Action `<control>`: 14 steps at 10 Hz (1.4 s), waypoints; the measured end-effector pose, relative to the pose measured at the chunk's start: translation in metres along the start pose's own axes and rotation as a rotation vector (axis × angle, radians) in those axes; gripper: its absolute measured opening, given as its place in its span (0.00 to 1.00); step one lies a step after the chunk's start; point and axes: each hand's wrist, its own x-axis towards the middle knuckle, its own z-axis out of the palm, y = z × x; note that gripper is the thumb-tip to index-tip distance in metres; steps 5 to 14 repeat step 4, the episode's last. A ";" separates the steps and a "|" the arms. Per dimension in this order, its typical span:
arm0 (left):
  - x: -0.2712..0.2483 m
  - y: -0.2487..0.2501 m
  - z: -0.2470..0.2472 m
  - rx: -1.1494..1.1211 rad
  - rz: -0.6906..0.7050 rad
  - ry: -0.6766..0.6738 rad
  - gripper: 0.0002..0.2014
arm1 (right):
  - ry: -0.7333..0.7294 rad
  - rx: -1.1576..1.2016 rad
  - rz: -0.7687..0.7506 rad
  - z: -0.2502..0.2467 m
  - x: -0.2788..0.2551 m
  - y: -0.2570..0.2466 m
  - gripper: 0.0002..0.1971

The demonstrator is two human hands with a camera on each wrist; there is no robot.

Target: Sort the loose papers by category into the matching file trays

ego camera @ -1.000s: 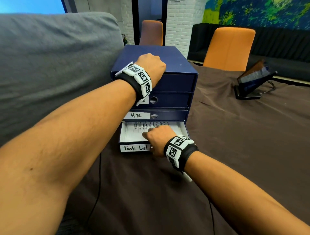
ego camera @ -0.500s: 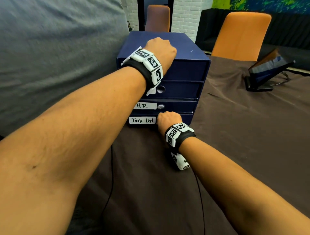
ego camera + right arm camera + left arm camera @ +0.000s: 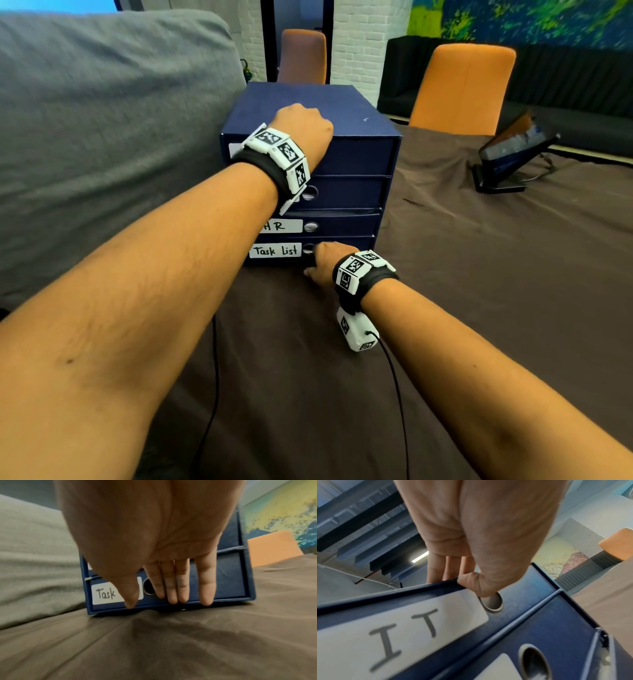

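A dark blue file cabinet point(image 3: 346, 109) with stacked drawers stands on the brown cloth. My left hand point(image 3: 301, 126) holds its top front edge. In the left wrist view the fingers point(image 3: 447, 566) reach over the top and the bent thumb point(image 3: 476, 585) presses beside the "IT" label point(image 3: 406, 628). My right hand point(image 3: 325, 263) presses straight fingers point(image 3: 171, 588) flat against the front of the bottom drawer point(image 3: 229, 585), labelled "Task List" point(image 3: 275, 250). That drawer sits flush with the cabinet. No loose paper is in view.
The "HR" drawer point(image 3: 342, 224) is just above the bottom one. A big grey cushion point(image 3: 102, 137) lies along the left. A tablet on a stand point(image 3: 513, 150) is at the back right, with orange chairs point(image 3: 459, 89) behind. A black cable point(image 3: 214, 377) runs across the cloth.
One second ago the Task List drawer stood open with a printed sheet inside. My right hand has pushed it in, and it is now closed. The left hand stayed on the cabinet top.
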 end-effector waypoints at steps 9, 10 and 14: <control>-0.045 0.072 0.027 -0.309 -0.222 0.089 0.47 | 0.168 0.029 0.008 -0.066 -0.068 0.039 0.31; -0.045 0.072 0.027 -0.309 -0.222 0.089 0.47 | 0.168 0.029 0.008 -0.066 -0.068 0.039 0.31; -0.045 0.072 0.027 -0.309 -0.222 0.089 0.47 | 0.168 0.029 0.008 -0.066 -0.068 0.039 0.31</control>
